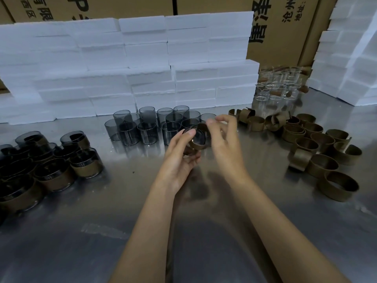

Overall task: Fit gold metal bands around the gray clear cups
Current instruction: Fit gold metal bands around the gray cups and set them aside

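Gold band (196, 147) on gray cup (195, 137), gripped by both hands (179, 160), roughly fifteen bare cups (149, 125) behind

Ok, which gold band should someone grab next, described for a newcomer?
Start at the steel table and go to its right side, where loose gold bands lie. Take the nearest gold band, standing alone at the front, closest to the person; the others cluster behind it.

Brushed steel tabletop (102, 231) with a dull sheen and soft reflections, white foam blocks (126, 68) stacked like a low wall along its back edge, another foam stack (350, 58) at right, brown printed cardboard cartons (285, 27) behind, dim even light
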Demonstrator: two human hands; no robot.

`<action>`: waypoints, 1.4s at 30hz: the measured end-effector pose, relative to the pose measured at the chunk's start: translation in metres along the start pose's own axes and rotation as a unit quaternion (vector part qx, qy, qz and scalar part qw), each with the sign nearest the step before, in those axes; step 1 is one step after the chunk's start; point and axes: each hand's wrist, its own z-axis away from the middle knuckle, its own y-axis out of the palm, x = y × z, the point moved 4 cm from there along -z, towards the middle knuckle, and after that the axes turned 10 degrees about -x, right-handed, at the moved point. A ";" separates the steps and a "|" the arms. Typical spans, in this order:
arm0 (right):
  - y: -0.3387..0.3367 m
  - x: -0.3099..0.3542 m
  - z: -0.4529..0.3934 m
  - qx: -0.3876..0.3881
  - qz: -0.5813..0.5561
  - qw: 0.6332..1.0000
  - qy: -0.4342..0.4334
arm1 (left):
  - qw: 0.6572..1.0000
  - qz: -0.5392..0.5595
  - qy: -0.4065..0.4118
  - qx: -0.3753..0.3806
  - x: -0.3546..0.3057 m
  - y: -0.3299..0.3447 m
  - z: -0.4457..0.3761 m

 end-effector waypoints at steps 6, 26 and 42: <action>0.007 -0.029 -0.002 0.088 0.025 0.980 0.178 | 0.998 -0.049 -0.005 0.035 0.008 0.009 0.003; 0.003 -0.026 0.004 0.026 0.036 0.992 0.118 | 0.995 -0.070 0.017 0.073 0.010 0.002 0.005; 0.008 -0.026 0.013 0.062 -0.152 0.931 0.326 | 0.979 -0.159 0.035 -0.125 0.004 -0.003 0.009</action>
